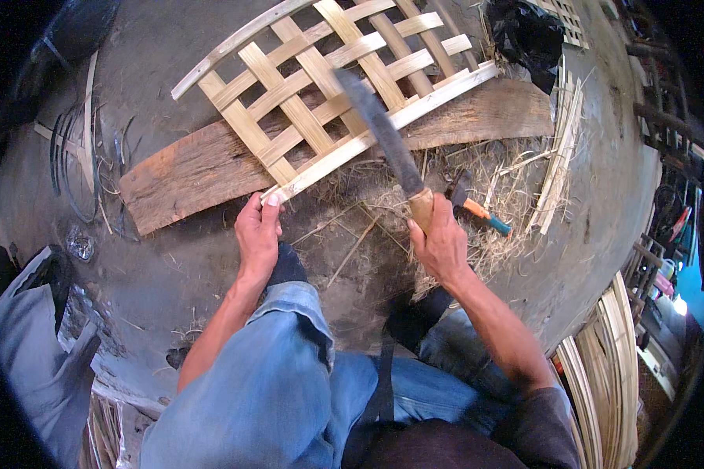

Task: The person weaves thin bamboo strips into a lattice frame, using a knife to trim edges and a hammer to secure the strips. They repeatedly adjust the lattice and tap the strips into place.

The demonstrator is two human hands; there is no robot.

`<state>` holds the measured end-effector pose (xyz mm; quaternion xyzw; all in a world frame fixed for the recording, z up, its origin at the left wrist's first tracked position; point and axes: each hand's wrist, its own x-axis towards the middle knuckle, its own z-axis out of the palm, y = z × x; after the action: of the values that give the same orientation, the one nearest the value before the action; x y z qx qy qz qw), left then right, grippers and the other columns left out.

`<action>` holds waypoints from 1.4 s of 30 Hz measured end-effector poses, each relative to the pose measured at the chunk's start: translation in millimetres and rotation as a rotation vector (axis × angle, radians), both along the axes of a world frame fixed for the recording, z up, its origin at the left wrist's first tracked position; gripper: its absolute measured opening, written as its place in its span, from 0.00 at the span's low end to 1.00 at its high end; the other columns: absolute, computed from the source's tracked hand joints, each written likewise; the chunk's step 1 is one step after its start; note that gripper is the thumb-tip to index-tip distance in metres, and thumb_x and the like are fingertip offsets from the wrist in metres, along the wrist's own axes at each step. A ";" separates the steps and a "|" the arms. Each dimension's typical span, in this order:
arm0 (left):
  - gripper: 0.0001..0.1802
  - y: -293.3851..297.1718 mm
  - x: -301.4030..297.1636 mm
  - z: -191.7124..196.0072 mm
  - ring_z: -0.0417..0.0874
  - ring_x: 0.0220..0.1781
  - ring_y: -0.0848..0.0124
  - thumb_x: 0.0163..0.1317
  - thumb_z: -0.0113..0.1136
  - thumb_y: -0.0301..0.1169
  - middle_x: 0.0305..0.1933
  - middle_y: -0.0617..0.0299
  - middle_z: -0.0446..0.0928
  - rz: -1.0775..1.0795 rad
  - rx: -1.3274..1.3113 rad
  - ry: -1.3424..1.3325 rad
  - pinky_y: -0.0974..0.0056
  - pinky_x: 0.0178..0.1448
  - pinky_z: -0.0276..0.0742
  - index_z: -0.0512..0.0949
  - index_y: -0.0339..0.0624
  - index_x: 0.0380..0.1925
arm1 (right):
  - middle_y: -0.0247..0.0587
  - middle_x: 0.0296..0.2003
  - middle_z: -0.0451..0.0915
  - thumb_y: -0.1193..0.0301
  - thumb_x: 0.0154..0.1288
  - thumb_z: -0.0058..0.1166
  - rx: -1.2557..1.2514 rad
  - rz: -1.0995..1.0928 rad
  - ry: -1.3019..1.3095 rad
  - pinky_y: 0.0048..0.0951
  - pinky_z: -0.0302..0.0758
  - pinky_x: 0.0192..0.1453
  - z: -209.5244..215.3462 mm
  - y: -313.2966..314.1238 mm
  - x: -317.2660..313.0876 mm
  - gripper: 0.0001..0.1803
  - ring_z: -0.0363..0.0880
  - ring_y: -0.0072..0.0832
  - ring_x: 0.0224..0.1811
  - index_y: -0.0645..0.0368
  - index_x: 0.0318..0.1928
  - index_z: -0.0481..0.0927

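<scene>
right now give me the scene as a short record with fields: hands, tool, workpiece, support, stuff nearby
left hand: left hand grips the near corner of the woven bamboo lattice panel
right hand: right hand is closed on the wooden handle of the long knife
tool: dark blade raised, angled over the panel's edge strip
support: panel lies on a weathered wooden plank on the concrete floor
nearby: small orange-handled hatchet among the bamboo shavings; bamboo strips at right
</scene>
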<state>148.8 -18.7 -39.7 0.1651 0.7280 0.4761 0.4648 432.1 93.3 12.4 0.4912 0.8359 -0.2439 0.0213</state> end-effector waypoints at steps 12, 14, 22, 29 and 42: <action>0.16 -10.6 -8.4 -2.6 0.67 0.24 0.84 0.77 0.53 0.42 0.30 0.71 0.74 -0.015 0.002 0.028 0.75 0.26 0.63 0.79 0.40 0.39 | 0.58 0.48 0.78 0.64 0.64 0.65 0.111 -0.195 0.103 0.53 0.78 0.46 -0.4 24.9 34.9 0.36 0.81 0.58 0.45 0.61 0.66 0.62; 0.16 -14.7 -10.5 -4.8 0.66 0.24 0.84 0.77 0.53 0.42 0.30 0.71 0.74 -0.007 -0.001 0.046 0.75 0.26 0.63 0.79 0.40 0.39 | 0.58 0.48 0.78 0.65 0.62 0.66 0.165 -0.076 0.060 0.51 0.79 0.46 -1.6 28.7 48.7 0.36 0.82 0.57 0.47 0.61 0.66 0.63; 0.17 -18.3 -16.7 -4.0 0.66 0.23 0.84 0.77 0.53 0.43 0.29 0.71 0.74 0.007 0.029 0.036 0.75 0.25 0.62 0.78 0.41 0.37 | 0.60 0.48 0.77 0.64 0.62 0.66 0.030 0.025 0.016 0.46 0.81 0.44 -1.6 28.9 55.1 0.35 0.82 0.53 0.46 0.64 0.63 0.63; 0.17 -19.1 -17.1 -6.1 0.65 0.23 0.85 0.77 0.53 0.44 0.29 0.72 0.73 0.030 0.016 0.016 0.75 0.25 0.61 0.78 0.42 0.37 | 0.58 0.45 0.76 0.64 0.64 0.63 -0.015 0.004 -0.025 0.48 0.80 0.44 10.9 24.4 42.6 0.33 0.81 0.57 0.45 0.62 0.64 0.62; 0.16 -21.5 -16.2 -1.0 0.64 0.23 0.85 0.76 0.54 0.43 0.29 0.72 0.72 0.053 -0.038 0.057 0.75 0.25 0.61 0.78 0.42 0.38 | 0.65 0.48 0.77 0.60 0.65 0.63 0.075 -0.262 -0.047 0.50 0.81 0.44 9.6 49.2 70.1 0.34 0.82 0.58 0.43 0.65 0.64 0.63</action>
<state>132.6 -40.2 -40.7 0.1502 0.7541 0.4694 0.4342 502.2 142.5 22.0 0.6021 0.7725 -0.2016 -0.0093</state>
